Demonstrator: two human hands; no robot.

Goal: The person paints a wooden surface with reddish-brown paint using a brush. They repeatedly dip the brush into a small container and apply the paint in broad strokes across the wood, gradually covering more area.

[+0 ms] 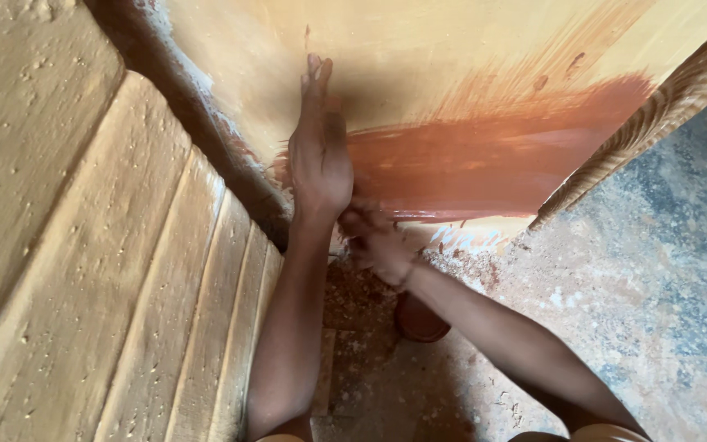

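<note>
Fingers (314, 78) of the left hand (319, 155) lay pressed together, flat against the wooden panel (419, 57). Beside it, the blurred right hand (376, 241) touched the reddish-brown stain (493, 155); its grip was unclear. A brown pot (419, 321) sat on the floor (640, 286) below.

- One head view only, looking steeply down, close to a wooden panel (452, 74).
- It faces the panel's lower edge and the floor (656, 286) below.

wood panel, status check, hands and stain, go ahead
Left hand flat on wood panel. Right hand blurred at the red-brown stain. Nothing blocking; small pot below.
</note>
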